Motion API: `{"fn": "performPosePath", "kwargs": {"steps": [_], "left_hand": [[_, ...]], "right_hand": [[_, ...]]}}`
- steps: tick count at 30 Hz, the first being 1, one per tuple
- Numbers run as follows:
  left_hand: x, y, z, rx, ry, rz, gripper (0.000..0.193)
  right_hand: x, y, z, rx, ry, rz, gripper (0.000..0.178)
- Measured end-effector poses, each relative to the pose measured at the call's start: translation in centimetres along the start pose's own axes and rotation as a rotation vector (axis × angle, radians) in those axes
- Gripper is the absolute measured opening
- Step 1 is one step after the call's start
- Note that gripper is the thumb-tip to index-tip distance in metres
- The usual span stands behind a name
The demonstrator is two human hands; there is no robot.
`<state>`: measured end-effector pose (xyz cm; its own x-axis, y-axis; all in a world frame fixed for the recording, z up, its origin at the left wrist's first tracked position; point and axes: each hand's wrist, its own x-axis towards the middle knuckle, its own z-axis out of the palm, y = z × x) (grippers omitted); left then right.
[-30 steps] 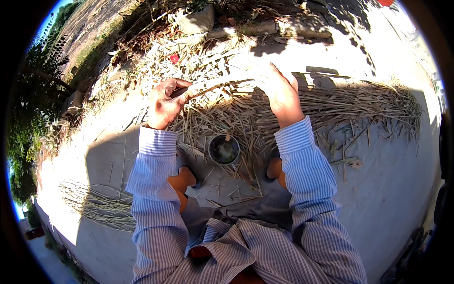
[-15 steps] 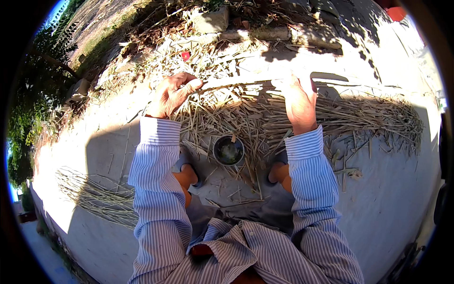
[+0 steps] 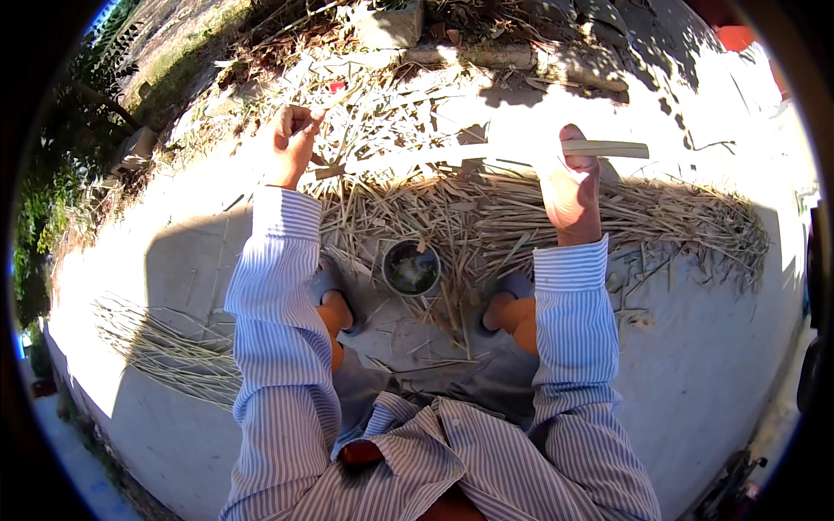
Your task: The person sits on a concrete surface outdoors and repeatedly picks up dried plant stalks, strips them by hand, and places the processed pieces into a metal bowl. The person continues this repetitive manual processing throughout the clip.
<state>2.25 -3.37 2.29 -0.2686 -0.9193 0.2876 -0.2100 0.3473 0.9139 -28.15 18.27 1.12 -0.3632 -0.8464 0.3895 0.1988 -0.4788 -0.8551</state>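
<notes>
A long, pale, flat-looking stalk (image 3: 408, 160) spans the space in front of me, its middle bleached by sunlight. My right hand (image 3: 572, 178) is closed around it, and its blunt end sticks out to the right of the thumb. The stalk's darker left end lies just below my left hand (image 3: 293, 143), apart from the fingertips. That hand is raised with thumb and fingers pinched; whatever sits between them is lost against the bright litter. Below the stalk, between my feet, stands a small dark round pot (image 3: 412, 267) holding liquid and some greenish bits.
Chopped stalk pieces (image 3: 382, 213) litter the ground ahead. A thick bundle of stalks (image 3: 686, 217) lies to the right, a thinner bundle (image 3: 169, 347) to the left. Beyond are a log (image 3: 469, 57), a stone block (image 3: 388, 26) and a small red object (image 3: 337, 87).
My left hand has come off the stalk's left end and moved up and left. My right hand has shifted slightly right with the stalk, whose right end now shows clearly.
</notes>
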Motion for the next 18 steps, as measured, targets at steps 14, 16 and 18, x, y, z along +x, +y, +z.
{"fn": "performPosePath", "kwargs": {"steps": [14, 16, 18], "left_hand": [[-2.8, 2.4, 2.4, 0.563, -0.379, 0.493, 0.013], [-2.0, 0.8, -0.9, 0.421, -0.406, 0.249, 0.012], [-1.6, 0.3, -2.4, 0.439, -0.388, 0.205, 0.014]], "right_hand": [[1.6, -1.4, 3.3, 0.075, 0.374, 0.108, 0.014], [1.3, -2.1, -2.1, 0.139, 0.275, 0.112, 0.01], [1.5, -1.6, -4.7, 0.08, 0.253, -0.041, 0.013]]}}
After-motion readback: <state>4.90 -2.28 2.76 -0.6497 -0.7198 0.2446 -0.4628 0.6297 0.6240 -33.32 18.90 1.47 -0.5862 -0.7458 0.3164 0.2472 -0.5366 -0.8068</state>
